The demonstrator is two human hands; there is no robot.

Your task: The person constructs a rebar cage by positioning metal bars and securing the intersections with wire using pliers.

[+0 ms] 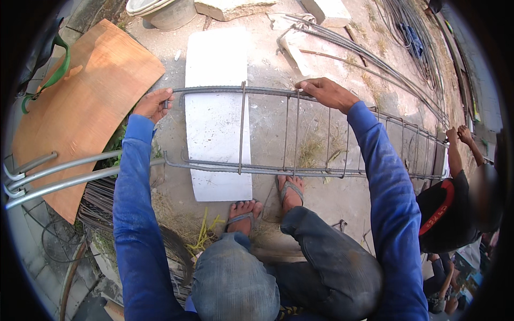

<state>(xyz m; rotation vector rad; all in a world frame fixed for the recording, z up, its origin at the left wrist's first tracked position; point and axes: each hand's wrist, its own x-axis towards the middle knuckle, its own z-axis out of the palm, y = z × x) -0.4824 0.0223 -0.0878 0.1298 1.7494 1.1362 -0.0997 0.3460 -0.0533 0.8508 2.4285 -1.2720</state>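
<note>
A long rebar cage (pixel 219 90) lies across in front of me, its long bars tied together by rectangular stirrups (pixel 242 131). Its left bar ends are bent into hooks. My left hand (pixel 152 105) is closed round the hooked end of the upper bar. Farther right, my right hand (pixel 327 93) grips that same bar from above, close to a stirrup; its fingertips are partly hidden behind the bar. Beneath the cage's left part, a white board (pixel 217 147) rests on the ground. At the cage's far right end are another person's hands (pixel 458 134).
A curved plywood sheet (pixel 91 96) lies left, beside metal tubes (pixel 80 180) and a bundle of thin rods (pixel 99 206). Loose rebar (pixel 364 56) stretches along the upper right. A bucket (pixel 168 15) and concrete blocks (pixel 233 8) stand at the back. A dark-clothed person (pixel 447 216) is at right.
</note>
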